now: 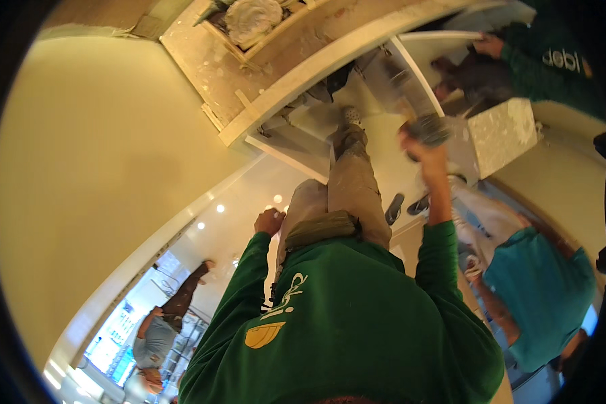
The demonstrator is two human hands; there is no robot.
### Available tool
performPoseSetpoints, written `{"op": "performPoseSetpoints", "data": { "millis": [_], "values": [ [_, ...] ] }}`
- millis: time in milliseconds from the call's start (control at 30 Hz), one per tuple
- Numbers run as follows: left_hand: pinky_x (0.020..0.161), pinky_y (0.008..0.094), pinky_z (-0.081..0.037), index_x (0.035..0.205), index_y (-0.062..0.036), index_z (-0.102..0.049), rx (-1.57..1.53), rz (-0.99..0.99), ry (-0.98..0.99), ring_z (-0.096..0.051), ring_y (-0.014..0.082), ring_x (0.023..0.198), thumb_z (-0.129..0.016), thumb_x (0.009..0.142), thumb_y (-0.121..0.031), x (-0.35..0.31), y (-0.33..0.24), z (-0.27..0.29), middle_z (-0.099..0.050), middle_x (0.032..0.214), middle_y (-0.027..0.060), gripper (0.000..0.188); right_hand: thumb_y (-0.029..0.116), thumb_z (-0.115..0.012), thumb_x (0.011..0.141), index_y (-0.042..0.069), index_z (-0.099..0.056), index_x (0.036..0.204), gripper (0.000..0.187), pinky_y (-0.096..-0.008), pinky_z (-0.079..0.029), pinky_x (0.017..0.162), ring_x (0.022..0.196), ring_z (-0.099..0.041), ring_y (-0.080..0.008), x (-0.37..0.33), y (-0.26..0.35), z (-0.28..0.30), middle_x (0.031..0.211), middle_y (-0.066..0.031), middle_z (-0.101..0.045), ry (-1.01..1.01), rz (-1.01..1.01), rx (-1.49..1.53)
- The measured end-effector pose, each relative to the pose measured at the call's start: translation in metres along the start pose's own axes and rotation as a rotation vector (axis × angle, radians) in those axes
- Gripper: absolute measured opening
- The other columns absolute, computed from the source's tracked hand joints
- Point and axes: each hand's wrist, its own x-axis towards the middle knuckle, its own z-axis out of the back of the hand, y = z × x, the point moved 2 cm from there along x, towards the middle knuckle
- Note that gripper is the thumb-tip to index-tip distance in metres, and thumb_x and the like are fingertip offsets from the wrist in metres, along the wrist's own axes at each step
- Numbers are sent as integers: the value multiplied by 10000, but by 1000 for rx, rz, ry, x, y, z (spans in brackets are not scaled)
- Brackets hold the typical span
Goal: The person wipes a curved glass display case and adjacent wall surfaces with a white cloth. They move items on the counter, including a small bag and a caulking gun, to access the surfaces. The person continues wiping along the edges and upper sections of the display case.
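Observation:
My right hand (419, 145) is raised in front of the open cabinet and closed round a dark power tool (429, 130), smeared by motion; its exact kind is hard to tell. Just beyond the tool stands a white cabinet door (416, 74), swung open. Down beside my left thigh hangs my left hand (269, 221), its fingers curled; whether anything is inside them is hidden. Another open door (293, 155) lies between my legs and the curved wooden counter (276, 101). At the upper right, a co-worker's hand (489, 46) grips the edge of a white panel.
A shallow wooden box (246, 50) with a crumpled pale thing sits on the counter. A stained pale board (503, 135) is at the right. Near a dark slipper (395, 209), a person in a teal shirt (539, 289) is close by. Another person (155, 343) stands farther off, lower left.

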Motion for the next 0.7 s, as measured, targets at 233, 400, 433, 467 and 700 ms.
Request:
{"op": "performPoseSetpoints", "data": {
  "millis": [233,400,433,467,700],
  "values": [
    [886,545,-604,1154,-146,-788,301,-260,20,-764,419,998,-711,991,-459,27,-77,-7,-806,1031,176,361,191,-890,774,-54,-658,1431,739,-324,-569,907,1024,-719,-168,-44,-206,-65,1090,-113,-770,102,-316,-133],
    [895,546,-566,1075,-113,-750,366,-588,-90,-734,388,962,-705,991,-351,57,-120,-58,-781,968,159,256,253,-839,814,-9,-643,1484,745,-302,-550,838,937,-694,-174,18,-305,-67,1078,-125,-759,187,-442,-53],
    [950,502,-531,1075,-102,-709,383,-615,-43,-720,335,1057,-695,999,-323,62,-123,-72,-781,1022,130,234,243,-823,821,13,-642,1492,732,-319,-548,856,957,-699,-196,30,-320,-74,1098,-131,-763,172,-352,1],
    [952,504,-532,1078,-104,-707,380,-629,-40,-720,337,1052,-689,1005,-325,62,-126,-86,-775,1027,129,233,233,-807,828,36,-640,1501,720,-337,-546,873,977,-704,-217,43,-333,-83,1119,-138,-766,159,-243,75],
    [914,484,-493,1023,-100,-707,245,-616,-138,-676,330,1005,-702,1012,-259,79,-125,-132,-728,997,103,159,174,-808,783,222,-720,1431,656,-485,-519,986,1114,-672,-371,159,-409,-128,1233,-114,-770,133,238,-547]
  ]
}}
